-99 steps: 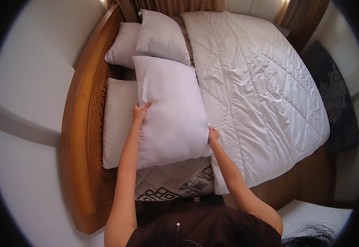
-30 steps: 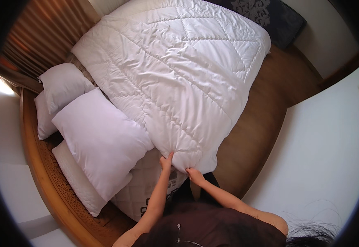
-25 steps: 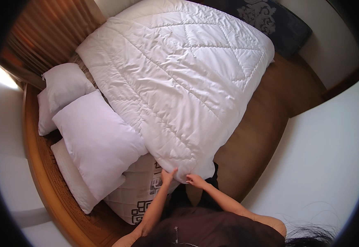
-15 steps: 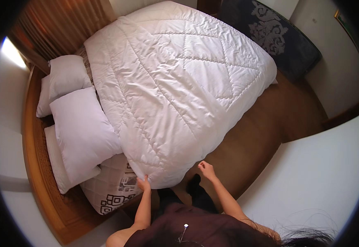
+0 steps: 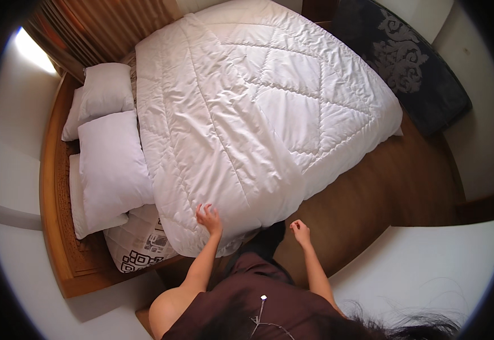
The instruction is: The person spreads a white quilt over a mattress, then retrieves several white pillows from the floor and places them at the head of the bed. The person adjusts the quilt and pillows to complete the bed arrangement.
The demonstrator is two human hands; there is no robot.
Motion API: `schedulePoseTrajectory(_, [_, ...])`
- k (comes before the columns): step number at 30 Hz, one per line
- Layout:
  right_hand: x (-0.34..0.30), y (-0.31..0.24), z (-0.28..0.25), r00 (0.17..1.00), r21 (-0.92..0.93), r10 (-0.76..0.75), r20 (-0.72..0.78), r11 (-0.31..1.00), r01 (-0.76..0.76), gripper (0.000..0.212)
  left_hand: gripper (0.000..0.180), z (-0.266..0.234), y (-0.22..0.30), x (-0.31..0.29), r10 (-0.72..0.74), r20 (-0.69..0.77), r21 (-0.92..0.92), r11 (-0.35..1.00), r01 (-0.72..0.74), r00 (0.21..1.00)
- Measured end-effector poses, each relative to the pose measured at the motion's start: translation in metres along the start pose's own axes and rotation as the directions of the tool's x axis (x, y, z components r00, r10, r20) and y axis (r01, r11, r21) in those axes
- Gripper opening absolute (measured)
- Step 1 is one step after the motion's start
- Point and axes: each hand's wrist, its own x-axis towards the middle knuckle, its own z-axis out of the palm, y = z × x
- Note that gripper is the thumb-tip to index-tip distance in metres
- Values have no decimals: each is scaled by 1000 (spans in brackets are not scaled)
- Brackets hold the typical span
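A white quilted duvet (image 5: pixel 269 107) is spread over the bed, its near layer folded back and wrinkled. Over its near edge is my left hand (image 5: pixel 208 219), fingers spread and slightly bent, holding nothing; whether the fingertips touch the cloth I cannot tell. My right hand (image 5: pixel 300 232) hangs beside the bed over the brown floor, fingers loosely curled in with nothing seen in them. Next to the duvet, the patterned mattress (image 5: pixel 145 238) shows at the near head end. A large white pillow (image 5: pixel 114 164) leans on others by the headboard.
The carved wooden headboard (image 5: pixel 54 226) runs along the left. Smaller white pillows (image 5: pixel 108 85) lie beyond the large one. A dark patterned panel (image 5: pixel 400 62) stands at the far right, brown curtains (image 5: pixel 99 28) hang behind. A white surface (image 5: pixel 422 272) borders the brown floor (image 5: pixel 366 198) at right.
My left hand has let go of the duvet's near corner and moved up over the duvet, fingers now spread. My body has shifted, and a leg is now against the bed's side.
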Motion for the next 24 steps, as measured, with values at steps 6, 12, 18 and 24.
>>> schedulePoseTrajectory(6, [82, -54, -47, 986, -92, -143, 83, 984, 150, 17, 15, 82, 84, 87, -84, -67, -12, 996, 83, 994])
schedulePoseTrajectory(12, [163, -118, -45, 953, -179, -299, 47, 936, 303, 12, 7, 108, 104, 178, -188, -169, -56, 982, 181, 968])
schedulePoseTrajectory(18, [246, -209, 24, 801, -157, -564, 200, 789, 594, 9, 11, 113, 82, 262, -358, -245, -43, 932, 359, 901])
schedulePoseTrajectory(24, [331, -304, 154, 605, -82, -727, 324, 615, 784, 15, 16, 113, -19, 339, -448, -207, -81, 894, 441, 870])
